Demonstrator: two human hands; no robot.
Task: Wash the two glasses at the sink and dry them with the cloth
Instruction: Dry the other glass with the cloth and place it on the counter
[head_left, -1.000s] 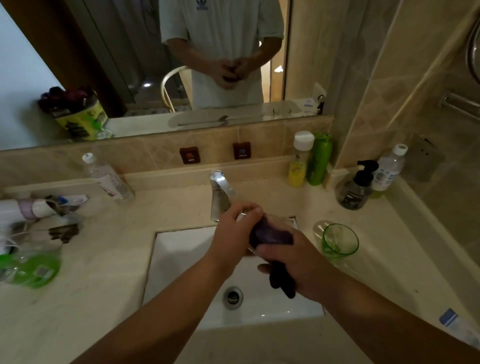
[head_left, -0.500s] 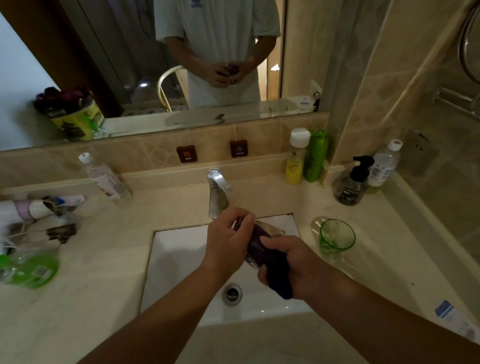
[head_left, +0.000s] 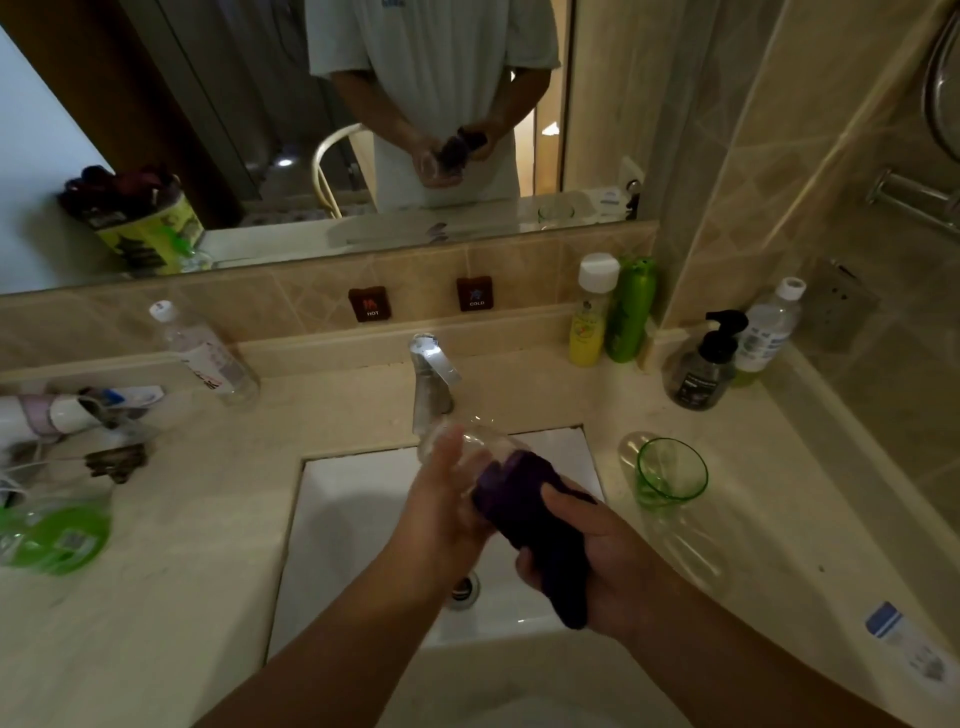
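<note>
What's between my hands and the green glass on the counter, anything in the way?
Nothing visible blocks it. The green glass stands alone on the counter, right of the sink. But both hands are busy: the left hand holds the clear glass, and the right hand holds the purple cloth.

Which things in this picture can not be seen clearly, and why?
- Clear glass, head view: its mouth is covered by the purple cloth, its near side by the left hand.
- Right hand: the cloth hides its palm.
- Drain: partly behind the left wrist.
- Green glass: wet or dry, too small to tell.
- Pump bottle label: too small to read.
</note>
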